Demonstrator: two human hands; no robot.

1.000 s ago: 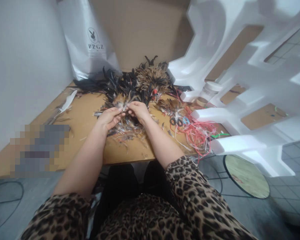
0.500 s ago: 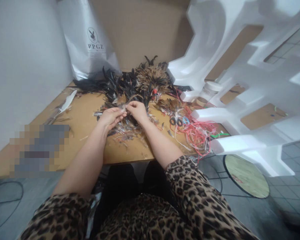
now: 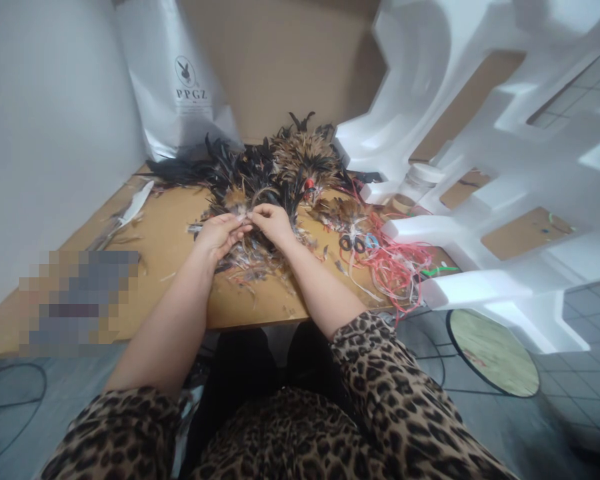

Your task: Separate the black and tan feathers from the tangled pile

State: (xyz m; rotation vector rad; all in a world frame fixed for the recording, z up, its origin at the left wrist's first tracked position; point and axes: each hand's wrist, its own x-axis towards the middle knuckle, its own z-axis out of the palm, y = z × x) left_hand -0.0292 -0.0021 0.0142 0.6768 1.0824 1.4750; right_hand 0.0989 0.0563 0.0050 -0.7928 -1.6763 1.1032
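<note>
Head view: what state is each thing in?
Tuft: held
Left hand: pinching tuft
Right hand: pinched at tuft's base
Dark feathers: heaped
Red string: tangled
Scissors: lying, open or shut unclear
Bag: standing, top out of view
White feather: lying

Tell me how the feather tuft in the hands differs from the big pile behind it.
The tuft is small; the pile is far larger. The tuft is held between the left hand and right hand; the pile lies on the table. Both contain brown feathers.
</note>
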